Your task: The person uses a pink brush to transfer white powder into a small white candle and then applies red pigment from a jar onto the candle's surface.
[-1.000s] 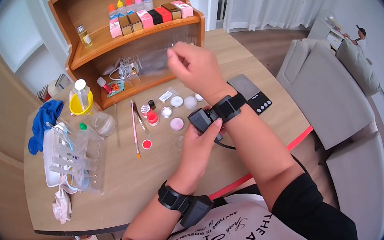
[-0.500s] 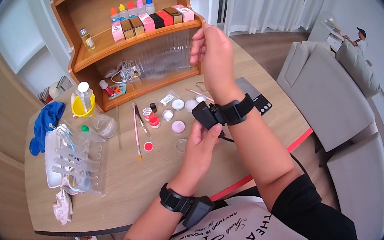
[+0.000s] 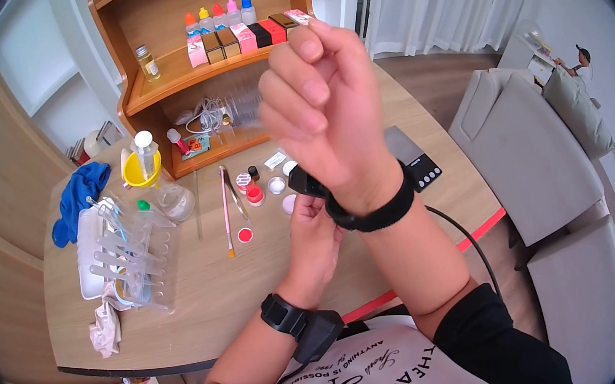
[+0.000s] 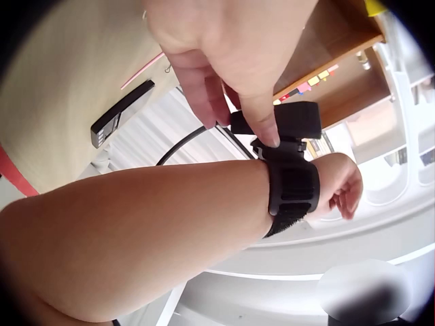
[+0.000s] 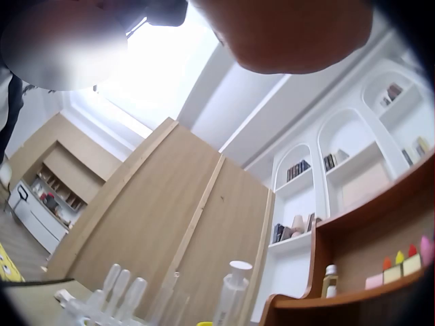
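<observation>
In the head view, my raised right hand [image 3: 327, 105] holds nothing, its palm side showing and its fingers loosely curled. A black wrist camera [image 4: 296, 120] is strapped to that wrist by a black band [image 4: 294, 190]. My left hand [image 3: 313, 241] is at its lower side in the head view, partly behind the right wrist. The left wrist view shows the left hand [image 4: 234, 41] gripping the camera's housing between thumb and fingers, and the right hand [image 4: 341, 187] beyond the strap. A blurred part of the right hand [image 5: 292, 34] fills the top of the right wrist view.
Small jars, including a red one [image 3: 255, 195], and brushes [image 3: 227, 217] lie on the table [image 3: 205, 297]. A clear rack [image 3: 128, 264] stands left, a wooden shelf [image 3: 195, 85] behind, a dark scale [image 3: 421, 166] right. A black cable [image 3: 475, 244] hangs beside the right arm.
My right forearm has rotated, turning the palm side into view, and the hand appears larger. The left hand has stayed at the wrist camera. The table scene has shifted slightly to the right.
</observation>
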Demonstrator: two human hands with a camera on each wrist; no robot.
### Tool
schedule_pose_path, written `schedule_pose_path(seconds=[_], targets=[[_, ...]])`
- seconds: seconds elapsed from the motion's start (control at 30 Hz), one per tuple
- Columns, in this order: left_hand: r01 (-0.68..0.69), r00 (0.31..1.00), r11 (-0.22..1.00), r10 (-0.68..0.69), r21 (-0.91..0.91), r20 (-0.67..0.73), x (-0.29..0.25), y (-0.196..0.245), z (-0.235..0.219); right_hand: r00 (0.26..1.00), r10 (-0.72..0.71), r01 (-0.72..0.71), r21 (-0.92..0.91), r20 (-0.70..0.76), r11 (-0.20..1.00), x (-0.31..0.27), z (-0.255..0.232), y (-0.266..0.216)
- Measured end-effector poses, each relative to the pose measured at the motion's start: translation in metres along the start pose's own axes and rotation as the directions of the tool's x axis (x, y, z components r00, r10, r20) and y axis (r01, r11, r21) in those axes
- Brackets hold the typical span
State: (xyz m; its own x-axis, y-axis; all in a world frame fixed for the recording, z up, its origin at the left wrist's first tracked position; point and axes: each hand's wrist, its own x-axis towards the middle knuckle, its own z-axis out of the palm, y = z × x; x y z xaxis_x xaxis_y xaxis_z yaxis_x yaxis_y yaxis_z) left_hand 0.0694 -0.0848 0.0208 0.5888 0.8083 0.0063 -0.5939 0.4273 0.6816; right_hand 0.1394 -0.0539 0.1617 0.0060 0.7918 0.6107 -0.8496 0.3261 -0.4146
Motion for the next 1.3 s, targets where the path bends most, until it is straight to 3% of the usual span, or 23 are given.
schedule_pose_path(seconds=[0.07,0.1,0.17,0.2,0.23,0.3,0.33,0.4,0.43,0.5,0.57,0.63,0.7,0.73,0.77,0.8,0.87,0.93,1.0,1.03,1.13,1.27,1.3], targets=[[0.175,0.984,0.966,-0.170,-0.192,0.044,0.004,-0.006,-0.009,0.990,0.114,-0.131,0.229,0.085,0.965,-0.005,0.008,0.007],[0.169,0.986,0.967,-0.164,-0.191,0.039,0.004,-0.007,-0.012,0.989,0.117,-0.135,0.234,0.090,0.963,-0.009,0.013,0.011],[0.399,0.912,0.891,-0.361,-0.217,0.196,0.001,-0.006,-0.021,0.974,0.180,-0.221,0.387,0.141,0.895,-0.017,0.022,0.021],[0.105,0.923,0.994,-0.113,0.042,0.367,0.001,-0.018,-0.038,0.956,0.202,-0.265,0.338,0.211,0.903,-0.019,0.022,0.026],[0.102,0.925,0.994,-0.111,0.045,0.364,0.001,-0.016,-0.039,0.956,0.201,-0.266,0.341,0.215,0.902,-0.023,0.024,0.029],[0.239,0.902,0.969,-0.198,-0.062,0.384,0.003,-0.012,-0.039,0.817,0.478,-0.467,-0.115,0.323,0.877,-0.030,0.029,0.031],[0.307,0.885,0.945,-0.239,-0.114,0.400,0.005,-0.010,-0.037,0.818,0.475,-0.464,-0.116,0.323,0.878,-0.034,0.029,0.035],[0.437,0.840,0.875,-0.314,-0.210,0.443,0.010,-0.005,-0.033,0.770,0.614,-0.390,-0.631,0.175,0.670,-0.038,0.023,0.045],[0.497,0.815,0.829,-0.345,-0.256,0.466,0.011,-0.001,-0.028,0.770,0.613,-0.388,-0.635,0.175,0.668,-0.037,0.016,0.044],[0.392,0.841,0.913,-0.306,-0.115,0.446,0.005,0.005,-0.011,0.862,0.458,0.059,-0.939,0.219,0.338,-0.033,0.000,0.033],[0.354,0.915,0.908,-0.286,-0.223,0.286,0.010,0.000,-0.016,0.890,0.439,0.002,-0.964,0.123,0.266,-0.027,-0.006,0.015],[0.386,0.903,0.889,-0.309,-0.248,0.298,0.010,0.002,-0.019,0.895,0.430,0.149,-0.988,0.118,-0.039,-0.022,-0.007,-0.005],[0.114,0.990,0.949,-0.132,-0.293,-0.044,0.009,-0.004,-0.038,0.894,0.431,0.199,-0.971,0.124,-0.135,-0.023,-0.011,-0.016],[-0.177,0.977,0.970,0.154,-0.164,-0.144,0.008,0.004,-0.034,0.878,0.455,0.320,-0.892,0.151,-0.321,-0.024,-0.019,-0.020],[-0.448,0.876,0.894,0.437,-0.011,-0.204,0.004,0.016,-0.025,0.857,0.488,0.426,-0.764,0.169,-0.484,-0.026,-0.027,-0.022],[-0.447,0.877,0.894,0.436,-0.013,-0.204,0.001,0.026,-0.018,0.857,0.488,0.426,-0.764,0.167,-0.485,-0.030,-0.032,-0.022],[-0.805,0.517,0.405,0.837,0.434,0.179,-0.002,0.050,0.000,0.802,0.597,0.498,-0.538,-0.013,-0.680,-0.038,-0.040,-0.018],[-0.769,0.483,-0.048,0.609,0.638,0.629,-0.005,0.074,0.026,0.818,0.563,0.546,-0.472,0.120,-0.692,-0.058,-0.069,-0.004],[-0.716,0.537,-0.205,0.449,0.667,0.714,-0.006,0.084,0.071,0.810,0.533,0.585,-0.410,0.245,-0.700,-0.065,-0.077,0.001],[-0.710,0.544,-0.203,0.450,0.675,0.708,-0.001,0.086,0.077,0.823,0.521,0.562,-0.450,0.226,-0.694,-0.064,-0.078,0.001],[-0.608,0.792,-0.062,-0.120,0.792,0.599,0.011,0.097,0.095,0.869,0.468,0.471,-0.551,0.159,-0.688,-0.058,-0.079,-0.001],[-0.733,0.676,-0.063,-0.176,0.677,0.715,0.016,0.097,0.095,0.923,0.381,0.320,-0.652,0.051,-0.688,-0.045,-0.083,-0.006],[-0.785,0.618,-0.099,-0.046,0.612,0.785,0.013,0.092,0.091,0.932,0.361,0.282,-0.674,0.025,-0.683,-0.042,-0.084,-0.007]])
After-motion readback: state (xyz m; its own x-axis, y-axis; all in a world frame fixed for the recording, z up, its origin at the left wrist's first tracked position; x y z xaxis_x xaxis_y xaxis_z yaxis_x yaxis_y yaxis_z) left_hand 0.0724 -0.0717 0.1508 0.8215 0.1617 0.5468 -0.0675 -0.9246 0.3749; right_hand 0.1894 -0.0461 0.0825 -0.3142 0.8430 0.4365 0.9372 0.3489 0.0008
